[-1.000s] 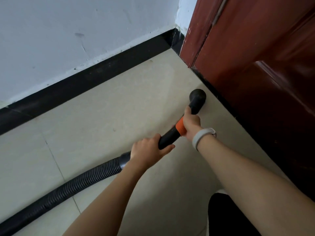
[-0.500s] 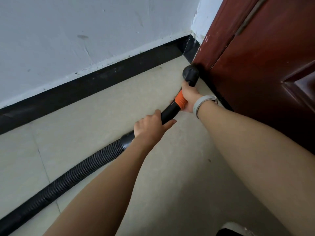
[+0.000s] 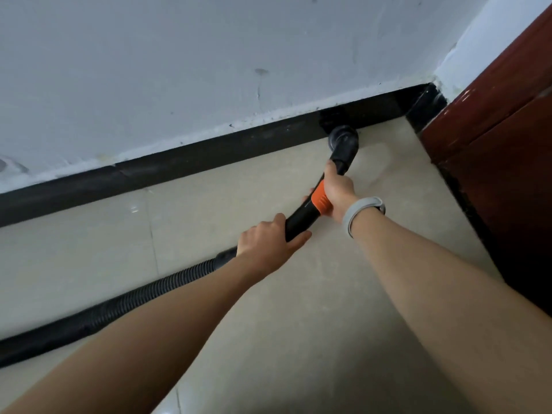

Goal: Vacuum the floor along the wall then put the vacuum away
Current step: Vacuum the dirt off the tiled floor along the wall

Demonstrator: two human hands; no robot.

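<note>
A black vacuum wand [image 3: 301,218] with an orange collar [image 3: 321,201] ends in a round black brush nozzle [image 3: 343,138]. The nozzle sits on the beige tiled floor [image 3: 227,198] against the black baseboard [image 3: 185,156], a short way left of the corner. My right hand [image 3: 339,189] grips the wand at the orange collar, a grey band on its wrist. My left hand [image 3: 270,239] grips the wand lower down, where the ribbed black hose [image 3: 125,306] joins it. The hose trails off to the lower left across the floor.
A white wall [image 3: 209,61] rises above the baseboard. A dark red door [image 3: 507,150] stands on the right, meeting the wall at the corner [image 3: 424,103]. Bare tiles lie left of the hose and under my arms.
The nozzle has moved from the foot of the red door, past the corner, to the baseboard on the white wall. Both hands kept their grip and my arms stretched forward.
</note>
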